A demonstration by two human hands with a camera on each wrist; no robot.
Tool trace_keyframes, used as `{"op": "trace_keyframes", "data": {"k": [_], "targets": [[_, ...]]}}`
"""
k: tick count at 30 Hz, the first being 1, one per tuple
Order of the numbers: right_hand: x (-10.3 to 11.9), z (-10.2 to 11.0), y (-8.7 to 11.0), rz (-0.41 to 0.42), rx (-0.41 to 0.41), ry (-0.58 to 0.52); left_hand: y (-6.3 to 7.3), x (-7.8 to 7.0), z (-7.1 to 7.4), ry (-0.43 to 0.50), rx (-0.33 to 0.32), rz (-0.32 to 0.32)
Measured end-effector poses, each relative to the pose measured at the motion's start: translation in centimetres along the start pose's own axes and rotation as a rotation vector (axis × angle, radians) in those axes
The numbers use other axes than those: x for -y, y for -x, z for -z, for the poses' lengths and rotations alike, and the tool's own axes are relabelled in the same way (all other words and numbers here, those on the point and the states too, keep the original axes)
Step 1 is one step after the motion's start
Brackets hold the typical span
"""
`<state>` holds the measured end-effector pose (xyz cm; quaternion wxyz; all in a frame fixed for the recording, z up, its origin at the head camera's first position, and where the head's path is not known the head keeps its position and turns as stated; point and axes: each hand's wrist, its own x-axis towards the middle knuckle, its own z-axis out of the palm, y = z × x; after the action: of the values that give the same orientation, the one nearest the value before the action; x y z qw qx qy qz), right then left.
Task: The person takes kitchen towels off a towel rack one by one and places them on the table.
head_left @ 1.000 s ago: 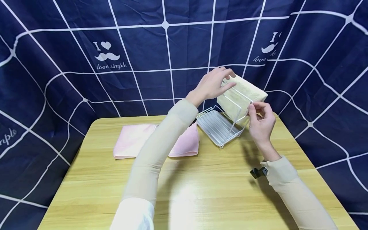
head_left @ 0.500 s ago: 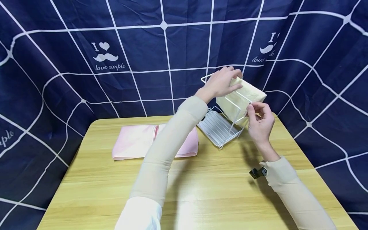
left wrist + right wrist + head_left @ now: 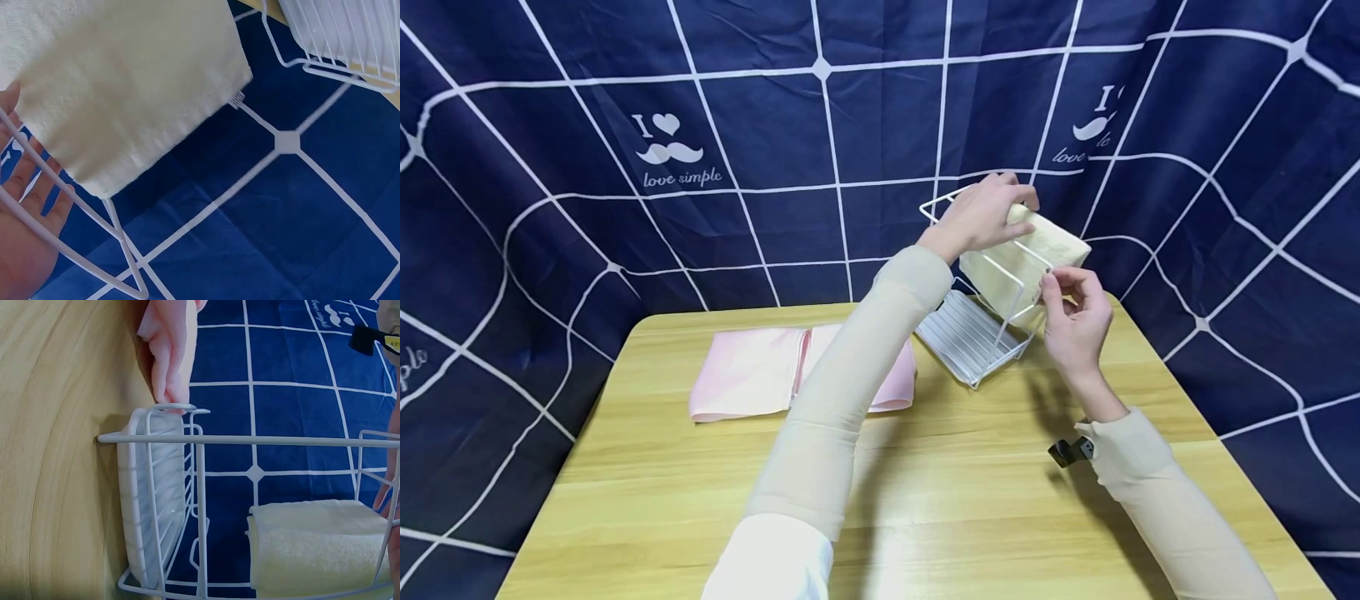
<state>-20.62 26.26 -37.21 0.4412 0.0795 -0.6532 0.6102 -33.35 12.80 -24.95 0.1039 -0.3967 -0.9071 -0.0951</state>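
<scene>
A white wire rack (image 3: 964, 337) with a ribbed white tray at its base stands toward the table's back right. In its raised wire part sits a folded pale yellow towel (image 3: 1062, 247), tilted. My left hand (image 3: 983, 215) lies over the towel's upper left end, thumb on the near side. Seen from the left wrist, that hand's fingers (image 3: 28, 178) are spread behind the rack's wires, beside the towel (image 3: 134, 94). With thumb and fingertip, my right hand (image 3: 1078, 323) pinches the rack's wire near its front corner, close to the towel's edge.
Left of the rack, a folded pink cloth (image 3: 748, 373) lies flat, partly hidden by my left sleeve. A black wrist camera (image 3: 1070, 452) sticks out from my right cuff. Behind the wooden table (image 3: 970, 500) hangs a dark blue curtain (image 3: 760, 125) with white lines.
My left hand has slid right along the towel's top, uncovering the rack's upper left wire corner and more of the pink cloth. My right hand keeps its pinch on the rack.
</scene>
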Motion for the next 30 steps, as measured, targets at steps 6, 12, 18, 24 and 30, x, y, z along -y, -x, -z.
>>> {"op": "trace_keyframes", "data": {"k": [6, 12, 18, 24, 30], "targets": [[0.0, -0.15, 0.02, -0.003, 0.005, 0.005, -0.28, 0.22, -0.06, 0.006, 0.024, 0.016], [-0.03, -0.03, 0.08, -0.01, -0.007, -0.008, -0.58, 0.31, -0.17, 0.058, 0.061, 0.005], [0.01, -0.11, 0.0, 0.003, -0.002, 0.007, -0.6, 0.39, -0.15, 0.062, 0.058, 0.023], [0.06, -0.18, 0.02, -0.007, 0.001, 0.005, -0.57, 0.4, -0.25, 0.056, 0.037, 0.014], [-0.08, -0.03, 0.1, 0.001, 0.006, 0.01, -0.66, 0.21, -0.45, 0.03, 0.002, -0.023]]}}
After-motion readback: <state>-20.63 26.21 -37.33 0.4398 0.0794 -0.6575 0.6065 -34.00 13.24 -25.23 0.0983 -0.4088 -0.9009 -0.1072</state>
